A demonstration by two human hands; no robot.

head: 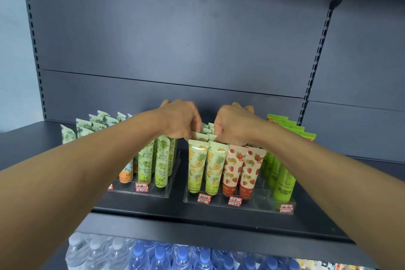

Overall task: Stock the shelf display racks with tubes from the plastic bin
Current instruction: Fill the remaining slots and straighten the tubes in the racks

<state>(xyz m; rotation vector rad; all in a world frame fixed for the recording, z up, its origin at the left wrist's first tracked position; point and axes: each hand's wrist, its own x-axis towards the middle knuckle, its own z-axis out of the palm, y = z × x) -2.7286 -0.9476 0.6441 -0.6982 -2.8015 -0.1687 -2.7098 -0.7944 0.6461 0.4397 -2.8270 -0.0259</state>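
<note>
Two clear display racks stand on the dark shelf (153,215). The right rack (258,200) holds pineapple tubes (197,166), strawberry tubes (232,169) and plain green tubes (282,180), all upright on their caps. The left rack (162,190) holds green leaf-print tubes (162,164). My left hand (182,120) and my right hand (234,125) reach over the pineapple rows, fingers curled down onto the crimped tops of the pineapple tubes behind the front pair. Fingertips are hidden among the tubes. The plastic bin is out of view.
More pale leaf-print tubes (92,126) stand at the back left of the shelf. Red-and-white price tags (203,198) sit at the rack fronts. Water bottles (140,254) fill the shelf below. A slotted upright (315,61) runs along the right.
</note>
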